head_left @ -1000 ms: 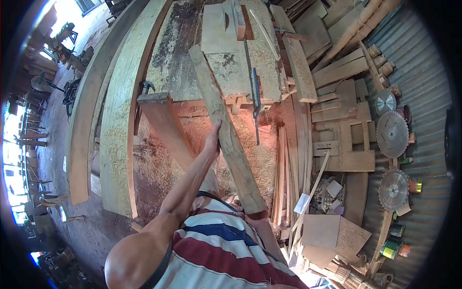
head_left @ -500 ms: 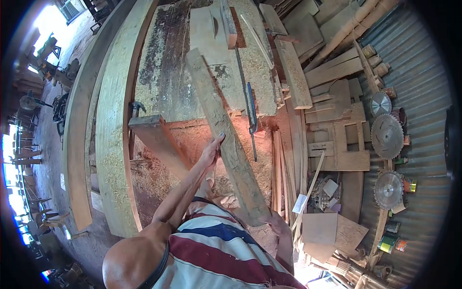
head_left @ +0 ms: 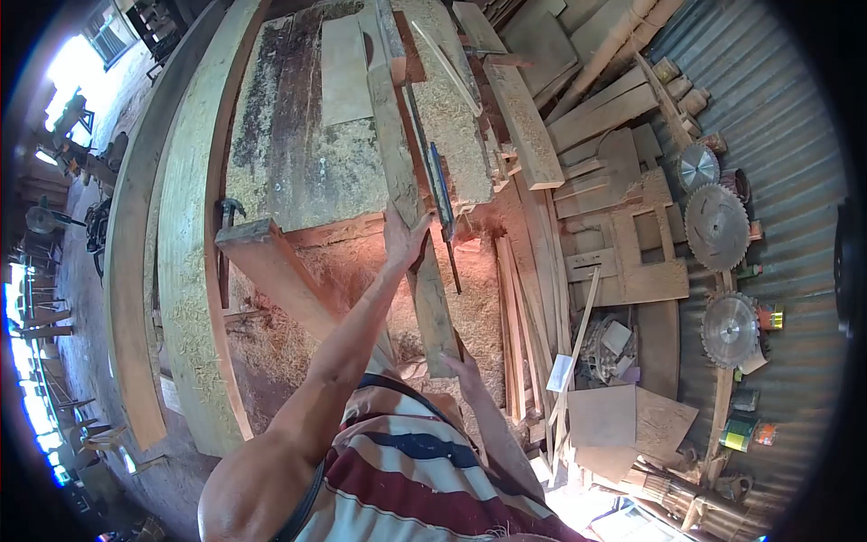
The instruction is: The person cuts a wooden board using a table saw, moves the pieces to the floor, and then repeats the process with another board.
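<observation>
A long rough wooden board (head_left: 394, 149) lies over the sawdust-covered bench (head_left: 298, 190) and runs back toward my body. Wrapped over the board near the bench's front edge is my left hand (head_left: 406, 237), its fingers partly hidden by the wood. At the board's near end, my right hand (head_left: 465, 372) grips it from the side. Just right of the board is a thin dark metal bar with a blue part (head_left: 441, 185). Beyond it, a wood block on a narrow fence (head_left: 388, 41) stands beside the board's far end.
Long thick planks (head_left: 199, 208) run along the left. A hammer (head_left: 230, 210) rests by a wooden beam (head_left: 280, 271) jutting toward me. On the right are stacked offcuts (head_left: 623, 271) and circular saw blades (head_left: 716, 228) on a corrugated wall. Sawdust covers the floor.
The board has swung more upright and moved forward onto the bench, beside the fence. Both hands moved with it, my right hand forward and left. The view has shifted slightly.
</observation>
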The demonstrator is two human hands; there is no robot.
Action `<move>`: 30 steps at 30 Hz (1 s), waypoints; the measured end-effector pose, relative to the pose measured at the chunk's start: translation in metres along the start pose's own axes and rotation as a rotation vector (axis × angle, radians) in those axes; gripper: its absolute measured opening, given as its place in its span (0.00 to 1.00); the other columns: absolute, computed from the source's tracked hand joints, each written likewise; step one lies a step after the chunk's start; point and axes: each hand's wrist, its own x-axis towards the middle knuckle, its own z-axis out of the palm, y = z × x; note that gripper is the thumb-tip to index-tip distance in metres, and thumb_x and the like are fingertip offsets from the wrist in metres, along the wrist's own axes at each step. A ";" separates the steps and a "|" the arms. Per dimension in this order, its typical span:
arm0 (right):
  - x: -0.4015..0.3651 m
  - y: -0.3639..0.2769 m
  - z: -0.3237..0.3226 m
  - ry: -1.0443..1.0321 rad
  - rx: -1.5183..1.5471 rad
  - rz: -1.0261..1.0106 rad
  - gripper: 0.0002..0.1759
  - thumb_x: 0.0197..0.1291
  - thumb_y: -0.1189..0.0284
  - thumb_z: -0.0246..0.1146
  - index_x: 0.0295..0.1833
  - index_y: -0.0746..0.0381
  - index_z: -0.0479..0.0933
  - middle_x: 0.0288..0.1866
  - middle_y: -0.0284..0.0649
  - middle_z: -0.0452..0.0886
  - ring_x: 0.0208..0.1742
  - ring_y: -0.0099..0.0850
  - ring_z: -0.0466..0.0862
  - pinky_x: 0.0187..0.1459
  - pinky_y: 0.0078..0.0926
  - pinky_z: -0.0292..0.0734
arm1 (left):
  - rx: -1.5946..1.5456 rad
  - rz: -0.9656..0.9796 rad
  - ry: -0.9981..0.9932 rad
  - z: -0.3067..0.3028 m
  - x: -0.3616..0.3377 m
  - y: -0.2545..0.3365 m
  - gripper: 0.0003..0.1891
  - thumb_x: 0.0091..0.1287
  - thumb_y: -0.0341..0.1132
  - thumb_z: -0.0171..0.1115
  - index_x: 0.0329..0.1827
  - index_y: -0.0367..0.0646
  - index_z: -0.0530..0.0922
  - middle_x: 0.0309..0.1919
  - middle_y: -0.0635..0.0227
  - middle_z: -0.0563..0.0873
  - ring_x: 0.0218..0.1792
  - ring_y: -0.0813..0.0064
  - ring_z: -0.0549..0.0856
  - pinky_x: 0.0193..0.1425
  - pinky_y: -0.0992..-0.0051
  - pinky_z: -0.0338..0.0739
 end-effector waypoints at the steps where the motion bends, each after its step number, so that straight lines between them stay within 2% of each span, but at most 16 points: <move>1: 0.008 0.001 0.003 0.014 0.021 -0.019 0.51 0.71 0.68 0.72 0.92 0.60 0.53 0.87 0.42 0.70 0.85 0.33 0.70 0.83 0.33 0.63 | 0.065 0.007 -0.009 0.001 0.008 0.003 0.41 0.63 0.50 0.78 0.74 0.39 0.71 0.62 0.43 0.82 0.66 0.41 0.81 0.71 0.48 0.74; 3: 0.023 -0.005 0.006 0.006 0.032 -0.037 0.51 0.71 0.66 0.72 0.92 0.62 0.53 0.87 0.44 0.69 0.84 0.33 0.70 0.83 0.33 0.63 | 0.201 0.012 -0.026 -0.005 0.021 0.009 0.41 0.60 0.49 0.79 0.73 0.39 0.72 0.60 0.45 0.81 0.65 0.41 0.81 0.69 0.47 0.75; 5: 0.041 -0.003 0.008 0.010 0.052 -0.035 0.51 0.71 0.66 0.72 0.92 0.62 0.53 0.86 0.44 0.70 0.84 0.33 0.70 0.83 0.33 0.63 | 0.186 0.002 -0.010 -0.001 0.034 -0.006 0.41 0.59 0.48 0.79 0.72 0.39 0.72 0.60 0.45 0.81 0.65 0.40 0.80 0.69 0.47 0.74; 8: 0.051 -0.011 0.015 0.056 0.003 -0.052 0.44 0.72 0.67 0.70 0.90 0.60 0.61 0.83 0.41 0.74 0.82 0.34 0.73 0.82 0.35 0.65 | 0.211 0.019 0.009 0.004 0.050 -0.009 0.41 0.58 0.48 0.80 0.72 0.39 0.72 0.62 0.46 0.80 0.65 0.39 0.79 0.70 0.47 0.73; 11: 0.055 -0.022 0.020 0.066 -0.019 -0.018 0.45 0.72 0.67 0.70 0.90 0.60 0.60 0.84 0.41 0.73 0.82 0.33 0.73 0.82 0.35 0.64 | 0.220 0.024 0.025 0.001 0.058 -0.001 0.43 0.58 0.48 0.80 0.73 0.39 0.71 0.63 0.45 0.80 0.67 0.38 0.78 0.72 0.47 0.71; 14: 0.058 -0.030 0.022 0.035 -0.003 -0.028 0.51 0.70 0.65 0.72 0.91 0.63 0.54 0.86 0.45 0.71 0.84 0.33 0.71 0.82 0.32 0.64 | 0.138 -0.018 0.000 0.001 0.063 -0.006 0.44 0.59 0.49 0.80 0.74 0.39 0.71 0.64 0.45 0.79 0.67 0.39 0.78 0.73 0.47 0.71; 18: 0.069 -0.036 0.021 0.047 -0.007 -0.051 0.52 0.69 0.64 0.73 0.91 0.64 0.54 0.85 0.46 0.72 0.84 0.33 0.72 0.82 0.32 0.64 | 0.042 -0.027 -0.028 0.009 0.080 -0.020 0.44 0.60 0.52 0.80 0.74 0.38 0.71 0.64 0.45 0.80 0.68 0.39 0.77 0.73 0.46 0.71; 21: 0.071 -0.045 0.022 0.032 -0.034 -0.040 0.52 0.69 0.64 0.73 0.91 0.63 0.55 0.84 0.46 0.74 0.82 0.34 0.73 0.81 0.33 0.65 | 0.182 -0.086 -0.056 0.006 0.085 -0.011 0.45 0.60 0.54 0.80 0.74 0.37 0.71 0.63 0.45 0.80 0.67 0.38 0.77 0.72 0.46 0.72; 24: 0.076 -0.046 0.025 0.072 -0.022 -0.080 0.51 0.68 0.64 0.74 0.91 0.62 0.56 0.81 0.46 0.76 0.80 0.34 0.76 0.80 0.33 0.68 | 0.185 -0.080 -0.074 0.008 0.094 -0.022 0.46 0.60 0.55 0.79 0.74 0.36 0.71 0.64 0.44 0.80 0.68 0.36 0.77 0.73 0.46 0.71; 28: 0.084 -0.056 0.028 0.051 -0.014 0.003 0.51 0.68 0.66 0.75 0.91 0.62 0.58 0.79 0.43 0.78 0.77 0.32 0.79 0.77 0.31 0.72 | 0.172 -0.029 -0.040 0.007 0.104 -0.020 0.45 0.61 0.56 0.78 0.75 0.36 0.70 0.67 0.43 0.80 0.69 0.34 0.76 0.76 0.45 0.68; 30: 0.092 -0.054 0.029 0.056 0.001 -0.025 0.49 0.69 0.67 0.74 0.90 0.62 0.59 0.79 0.43 0.78 0.77 0.32 0.78 0.76 0.31 0.72 | 0.212 -0.044 -0.016 0.008 0.109 -0.020 0.45 0.62 0.56 0.77 0.75 0.36 0.70 0.69 0.43 0.79 0.69 0.32 0.76 0.78 0.44 0.66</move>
